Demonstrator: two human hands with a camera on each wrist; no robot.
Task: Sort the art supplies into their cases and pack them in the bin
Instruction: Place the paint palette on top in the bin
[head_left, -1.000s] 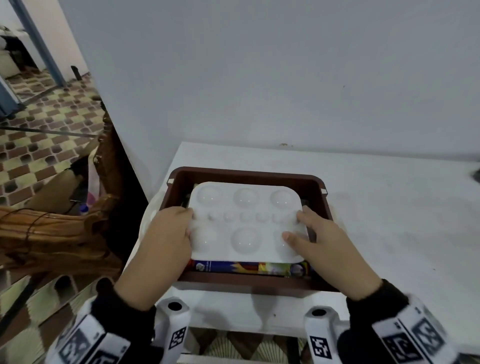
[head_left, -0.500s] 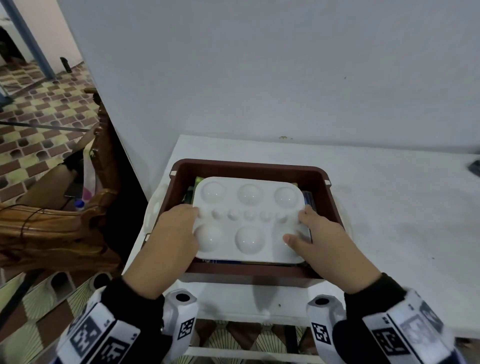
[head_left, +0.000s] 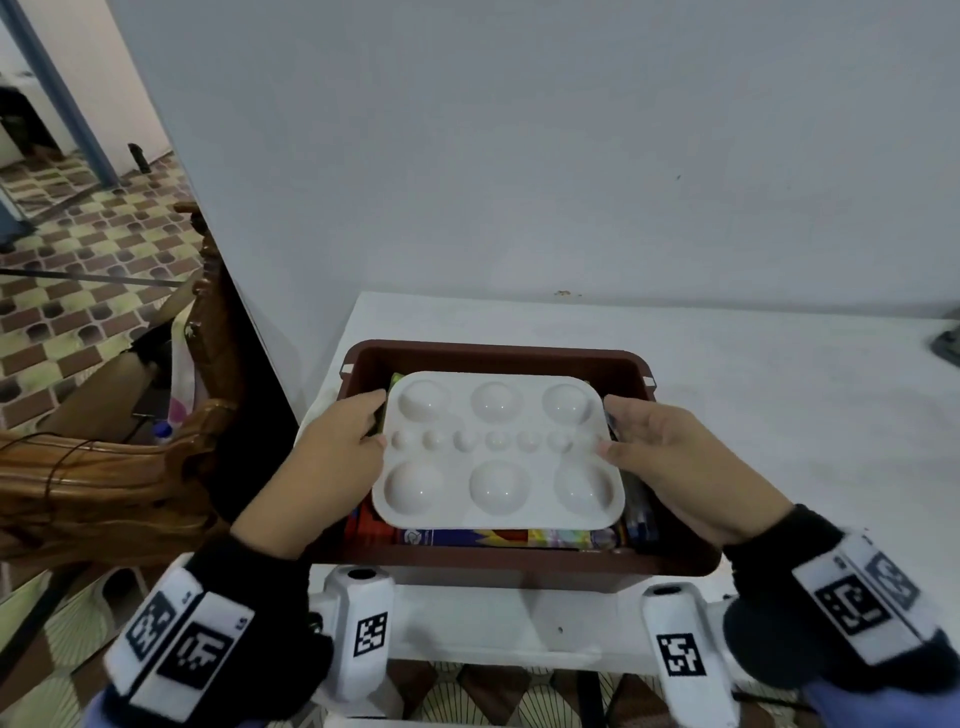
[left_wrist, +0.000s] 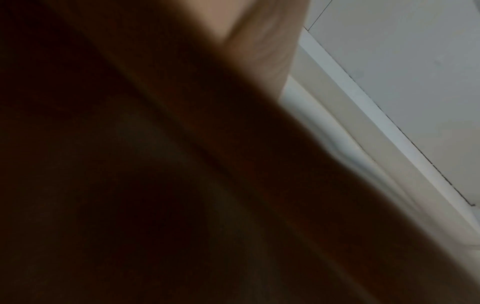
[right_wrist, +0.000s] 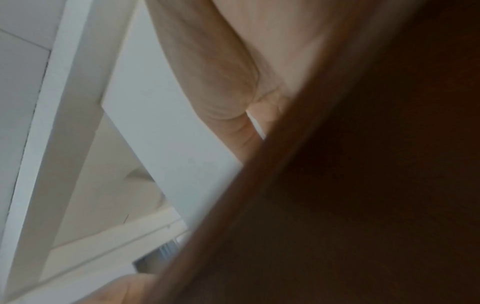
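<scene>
- White plastic, the paint palette (head_left: 497, 451) is lying flat inside the brown bin (head_left: 498, 353), resting on top of the colourful cases (head_left: 511, 537) already packed there; its long axis is running from 9 o'clock to 3 o'clock across the bin.
- The left hand (head_left: 332, 457) is sitting at the palette's 9 o'clock edge, with its fingertips (head_left: 375, 410) curling onto the rim there.
- The right hand (head_left: 675, 467) is sitting at the 3 o'clock edge, fingers bent against that short side, so both hands are gripping the palette from opposite ends, about equally near.
- Both wrist views are mostly dark and blurred, so they are adding nothing about the grip.
- The palette is filling most of the bin's opening, leaving a narrow gap at 12 o'clock and a strip of cases showing at 6 o'clock.
- In my judgement the coming move is turning on this fit: the palette is probably settling straight down, and the hands will need to slip out sideways between its short edges and the bin walls.
- The bin is standing at the 9 o'clock end of the white table (head_left: 779, 415).
</scene>
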